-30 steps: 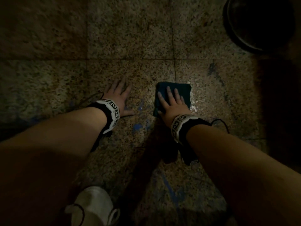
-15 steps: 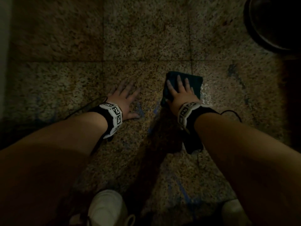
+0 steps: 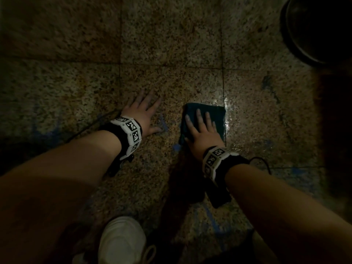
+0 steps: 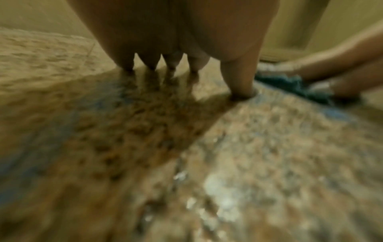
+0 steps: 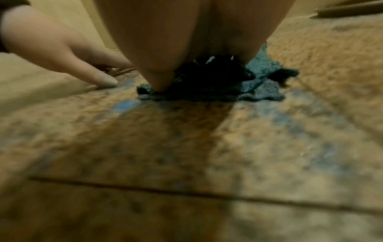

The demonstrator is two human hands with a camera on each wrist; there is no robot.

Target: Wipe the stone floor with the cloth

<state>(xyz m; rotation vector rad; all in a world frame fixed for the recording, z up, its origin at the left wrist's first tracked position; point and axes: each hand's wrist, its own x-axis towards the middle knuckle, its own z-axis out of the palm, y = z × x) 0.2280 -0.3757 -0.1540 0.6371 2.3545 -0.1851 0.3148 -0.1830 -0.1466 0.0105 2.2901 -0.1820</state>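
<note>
Lying flat on the speckled stone floor (image 3: 171, 77), the dark teal cloth (image 3: 219, 113) sits under the right hand (image 3: 202, 134), whose 4 fingers are stretched out straight and pressed down on it, gripping nothing. The left hand (image 3: 141, 115) rests just beside it on bare stone, palm down, fingers spread, holding nothing. Wet sheen glints along the cloth's right edge in the head view. That view also shows a white shoe (image 3: 122, 242) at the bottom and a dark round vessel (image 3: 312, 31) cut off at the top right corner; what it is cannot be made out. The right wrist view shows the cloth's rumpled near edge (image 5: 259, 88) and blue smears (image 5: 126, 104) on the stone before it, which are faint from above. The left wrist view is blurred; it shows fingertips (image 4: 128, 67) touching the floor and the cloth (image 4: 290, 85) at far right. Both palms are hidden.
</note>
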